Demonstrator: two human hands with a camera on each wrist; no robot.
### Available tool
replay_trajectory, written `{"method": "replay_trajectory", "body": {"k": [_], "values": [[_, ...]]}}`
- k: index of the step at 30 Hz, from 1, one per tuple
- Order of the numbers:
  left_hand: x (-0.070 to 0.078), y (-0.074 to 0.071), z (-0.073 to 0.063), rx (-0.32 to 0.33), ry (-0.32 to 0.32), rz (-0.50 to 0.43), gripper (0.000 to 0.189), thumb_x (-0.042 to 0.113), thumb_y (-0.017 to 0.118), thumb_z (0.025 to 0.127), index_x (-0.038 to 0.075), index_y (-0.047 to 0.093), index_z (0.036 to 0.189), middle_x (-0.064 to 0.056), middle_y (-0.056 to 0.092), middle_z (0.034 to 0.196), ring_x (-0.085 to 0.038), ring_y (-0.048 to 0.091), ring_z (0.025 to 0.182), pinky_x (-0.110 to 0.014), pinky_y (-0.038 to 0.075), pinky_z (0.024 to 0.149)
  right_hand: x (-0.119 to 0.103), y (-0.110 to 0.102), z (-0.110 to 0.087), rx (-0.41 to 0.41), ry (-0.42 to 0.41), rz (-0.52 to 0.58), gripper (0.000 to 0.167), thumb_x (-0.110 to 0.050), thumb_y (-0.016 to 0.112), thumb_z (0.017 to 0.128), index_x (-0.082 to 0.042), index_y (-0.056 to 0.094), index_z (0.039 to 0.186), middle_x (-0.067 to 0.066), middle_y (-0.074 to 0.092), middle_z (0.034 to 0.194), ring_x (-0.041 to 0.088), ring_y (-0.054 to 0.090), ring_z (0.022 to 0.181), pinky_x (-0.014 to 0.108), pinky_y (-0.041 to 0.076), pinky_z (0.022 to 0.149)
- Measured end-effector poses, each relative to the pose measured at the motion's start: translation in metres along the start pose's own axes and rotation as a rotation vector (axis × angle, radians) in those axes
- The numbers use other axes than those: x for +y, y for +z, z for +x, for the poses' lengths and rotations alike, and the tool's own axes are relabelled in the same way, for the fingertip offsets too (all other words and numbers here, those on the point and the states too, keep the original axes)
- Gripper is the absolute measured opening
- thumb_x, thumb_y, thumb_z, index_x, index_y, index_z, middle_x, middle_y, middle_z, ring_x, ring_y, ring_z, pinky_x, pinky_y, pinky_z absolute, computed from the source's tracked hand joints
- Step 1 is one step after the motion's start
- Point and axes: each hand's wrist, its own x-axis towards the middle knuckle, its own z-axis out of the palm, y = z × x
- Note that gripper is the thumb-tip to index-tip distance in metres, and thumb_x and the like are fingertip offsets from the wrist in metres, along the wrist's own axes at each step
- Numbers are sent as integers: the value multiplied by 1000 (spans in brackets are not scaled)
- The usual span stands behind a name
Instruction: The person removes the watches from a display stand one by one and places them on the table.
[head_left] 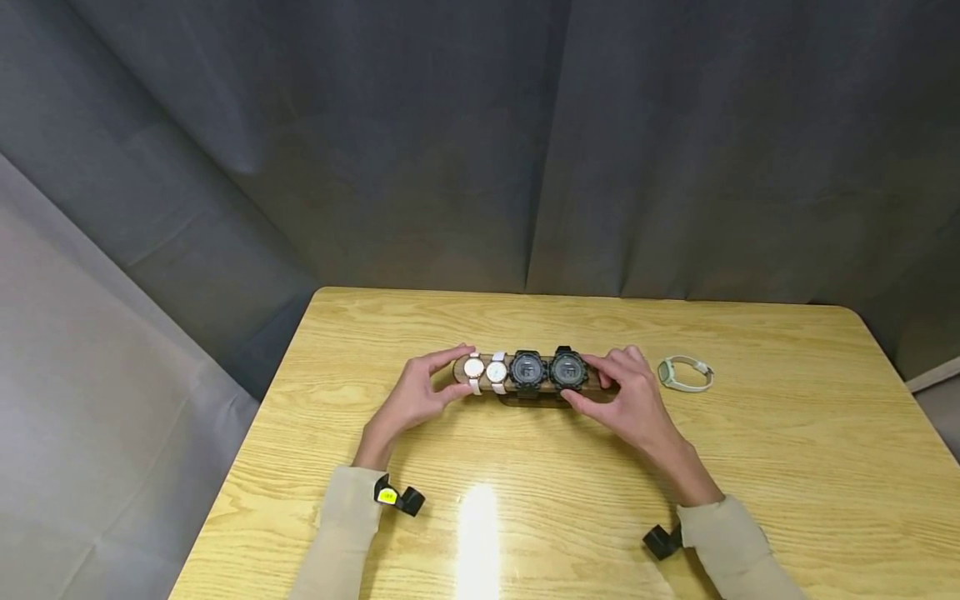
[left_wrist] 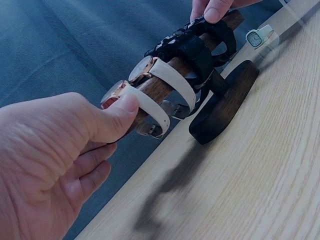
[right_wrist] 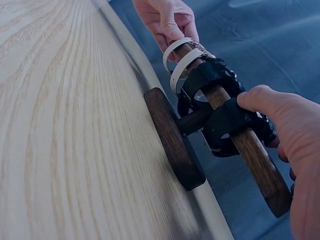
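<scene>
Watch stand (right_wrist: 170,132) of dark wood, near the middle of the tabletop (head_left: 570,475), with a horizontal bar on a short post above a rounded base; contact of base with tabletop impossible to tell. Around the bar, from the stand's left end inward: outer white watch (head_left: 474,367), inner white watch (head_left: 497,372), inner black watch (head_left: 528,369) and outer black watch (head_left: 569,370), dials upward. At the stand's left end, left hand (head_left: 420,390), thumb and index finger spread across the bar and pinching the outer white watch, thumb pad on its strap; remaining fingers bent behind the thumb. Towards the stand's right end, right hand (head_left: 633,398), turned inward, thumb on the near strap of the outer black watch and index finger at its far side, clamped on it; other fingers bent, partly hidden. Both forearms, in beige sleeves (head_left: 337,533), slanting inward from the near side towards the stand. To the right of the stand, past the right hand, pale green watch (head_left: 666,372), strap looped. Behind the stand, beyond the table's far edge, dark curtain (head_left: 420,150).
</scene>
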Motion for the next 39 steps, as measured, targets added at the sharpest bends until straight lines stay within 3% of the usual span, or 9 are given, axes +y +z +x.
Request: {"method": "replay_trajectory", "body": {"k": [39], "values": [[2,1,1,13,-20,-11,56,14,82,92,19,64,145,-5,55,153,-26,47,146,-46,33,124,8,-10,-5,-3,10,2,44,-19,99,66,0,78,100,2,45,70,15,33,78,26,25,69]]}}
